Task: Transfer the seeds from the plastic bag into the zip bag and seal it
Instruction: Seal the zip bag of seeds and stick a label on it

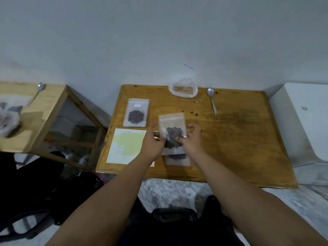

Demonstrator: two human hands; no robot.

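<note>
Spoon (212,98), plastic bag (183,89), pouch (136,114) and paper (126,146) lie around. Left hand (153,144) and right hand (192,139) pinch the zip bag (171,124), zip end away.

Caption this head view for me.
Seed-filled zip bag held by left hand and right hand over a wooden table; spoon and second filled bag nearby.

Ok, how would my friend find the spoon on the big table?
Start at the orange-brown wooden table in the middle, against the white wall. Look along its far edge, just right of the crumpled clear plastic bag. The silver metal spoon lies there, bowl toward the wall, the only shiny thing on that table.
</note>
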